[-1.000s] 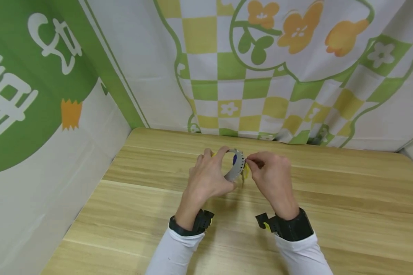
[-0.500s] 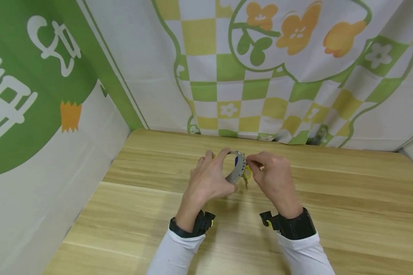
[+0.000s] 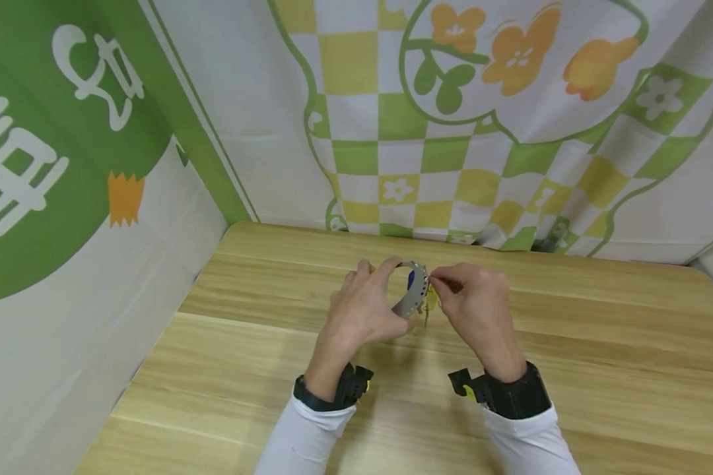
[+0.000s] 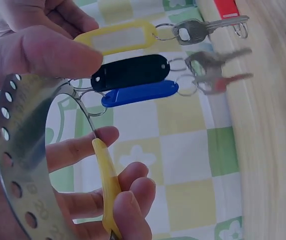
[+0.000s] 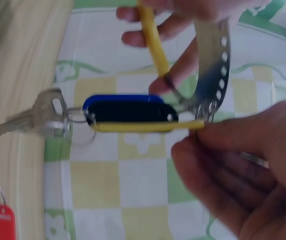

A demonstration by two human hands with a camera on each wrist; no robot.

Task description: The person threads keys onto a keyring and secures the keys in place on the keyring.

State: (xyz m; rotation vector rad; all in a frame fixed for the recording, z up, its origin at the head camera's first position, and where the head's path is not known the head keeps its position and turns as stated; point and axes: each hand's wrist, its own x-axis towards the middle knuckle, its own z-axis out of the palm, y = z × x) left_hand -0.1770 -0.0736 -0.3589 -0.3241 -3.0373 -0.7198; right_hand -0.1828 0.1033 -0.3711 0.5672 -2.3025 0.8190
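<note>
My left hand [image 3: 365, 307] grips a flat metal key-holder ring [image 4: 25, 165] with numbered holes along its edge. Its fingers curl round the ring's yellow handle [image 4: 107, 175], and the thumb lies over the metal rim. Small wire loops tie a black key tag [image 4: 132, 71] and a blue key tag [image 4: 140, 93] to the ring, each with a key dangling. With thumb and forefinger my right hand [image 3: 478, 310] pinches the end of a yellow key tag [image 5: 148, 127], right at the holed rim. A key [image 4: 195, 31] hangs from that tag. The fingertips hide the yellow tag's own loop.
A red key tag [image 5: 3, 222] with a small loop lies on the wooden table [image 3: 214, 376], seen in both wrist views. A checkered curtain [image 3: 398, 158] hangs along the table's back edge, and a green and white one [image 3: 172, 198] at the left.
Both hands and the key-holder ring have shifted slightly right. The dangling tags and keys have swung a little. The right hand keeps its pinch at the rim.
</note>
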